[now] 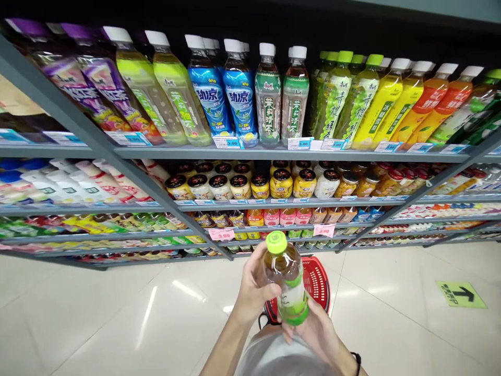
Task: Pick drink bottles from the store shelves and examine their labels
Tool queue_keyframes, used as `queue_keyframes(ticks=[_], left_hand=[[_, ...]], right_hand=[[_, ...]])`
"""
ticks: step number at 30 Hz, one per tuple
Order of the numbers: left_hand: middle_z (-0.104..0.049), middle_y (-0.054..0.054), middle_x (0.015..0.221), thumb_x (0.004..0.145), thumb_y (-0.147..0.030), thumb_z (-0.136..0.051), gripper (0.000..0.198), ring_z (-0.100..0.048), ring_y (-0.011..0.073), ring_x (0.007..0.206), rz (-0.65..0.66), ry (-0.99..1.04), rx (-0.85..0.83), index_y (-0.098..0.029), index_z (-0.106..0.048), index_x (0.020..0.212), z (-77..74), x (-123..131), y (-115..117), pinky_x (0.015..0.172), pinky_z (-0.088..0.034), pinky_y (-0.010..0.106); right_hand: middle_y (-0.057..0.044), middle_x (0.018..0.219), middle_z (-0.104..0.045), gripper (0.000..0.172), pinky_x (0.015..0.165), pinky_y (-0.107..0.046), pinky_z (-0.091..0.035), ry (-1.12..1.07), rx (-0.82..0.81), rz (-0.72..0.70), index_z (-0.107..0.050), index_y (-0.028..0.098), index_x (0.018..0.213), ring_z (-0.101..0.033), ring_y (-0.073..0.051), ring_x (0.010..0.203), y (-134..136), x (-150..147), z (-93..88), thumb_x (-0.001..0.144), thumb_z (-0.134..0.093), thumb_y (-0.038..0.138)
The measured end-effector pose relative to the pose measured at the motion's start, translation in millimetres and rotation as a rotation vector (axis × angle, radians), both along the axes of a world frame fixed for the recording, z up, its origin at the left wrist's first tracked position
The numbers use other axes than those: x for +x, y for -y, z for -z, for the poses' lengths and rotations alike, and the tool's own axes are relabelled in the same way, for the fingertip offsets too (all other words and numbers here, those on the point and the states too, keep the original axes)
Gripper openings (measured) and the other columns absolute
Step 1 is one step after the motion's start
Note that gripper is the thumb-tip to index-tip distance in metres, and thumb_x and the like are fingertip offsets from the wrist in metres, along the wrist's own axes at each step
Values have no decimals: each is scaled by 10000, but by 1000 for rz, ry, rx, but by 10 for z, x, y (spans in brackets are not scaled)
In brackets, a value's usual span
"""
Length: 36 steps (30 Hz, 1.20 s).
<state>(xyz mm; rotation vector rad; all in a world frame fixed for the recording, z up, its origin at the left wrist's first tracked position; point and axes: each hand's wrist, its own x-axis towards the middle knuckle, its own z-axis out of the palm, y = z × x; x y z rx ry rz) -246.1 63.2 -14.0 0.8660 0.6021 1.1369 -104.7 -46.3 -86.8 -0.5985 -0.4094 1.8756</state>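
My left hand (254,282) wraps the upper body of a plastic drink bottle (287,277) with a green cap and amber tea inside. My right hand (313,334) grips the bottle's lower end, which has a green label. Both hands hold the bottle up in front of my grey shirt (274,355). Just behind the bottle is a red plastic shopping basket (315,282), partly hidden by it and by my hands. Its contents are out of sight. A black band circles my right wrist (356,361).
Grey metal store shelving (274,153) stands ahead, stocked with bottled drinks (239,93), jars (282,184) and packaged goods, with price tags along the edges. Glossy pale floor tiles (133,324) surround me. A green arrow sign (461,294) lies on the floor at right.
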Motion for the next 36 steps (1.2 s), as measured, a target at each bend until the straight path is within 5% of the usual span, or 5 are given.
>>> queue_keyframes(ticks=[9,15,23,31,36], left_hand=[[-761,27,974,487,-450,-1056,756,-723,181,838,-1,50,-103,-231,-679,1105,-1,34,-228,754,-582,231],[-764,8,907,506,-596,-1009,714,-721,146,754,-178,60,-260,-208,-703,1022,93,257,-244,733,-579,222],[-801,114,1170,719,-706,-822,657,-777,301,1027,-166,135,-392,-172,-767,1097,47,423,-264,955,-612,409],[-810,117,1119,772,-605,-807,457,-770,314,1060,-264,246,-261,-179,-795,936,8,514,-223,1037,-599,497],[-811,85,1056,788,-509,-821,323,-774,256,974,-322,274,-212,-199,-802,876,20,532,-160,984,-634,454]], right_hand=[[13,608,-503,862,585,-274,-373,-51,-39,-29,-735,122,984,-328,-109,515,165,-147,-14,866,-458,930],[-45,657,-619,822,662,-353,-505,-76,-26,53,-714,120,951,-535,-172,560,161,-100,-43,935,-386,874],[-94,1194,-736,470,908,-450,-590,319,16,303,-590,275,1223,-740,-257,981,225,264,31,915,-769,581],[-136,1385,-682,623,1006,-387,-620,863,274,446,-541,275,1456,-692,-261,1237,250,655,64,903,-826,320],[-173,1414,-648,731,1075,-430,-594,1379,837,646,-549,217,1528,-646,-289,1321,172,990,-151,859,-820,101]])
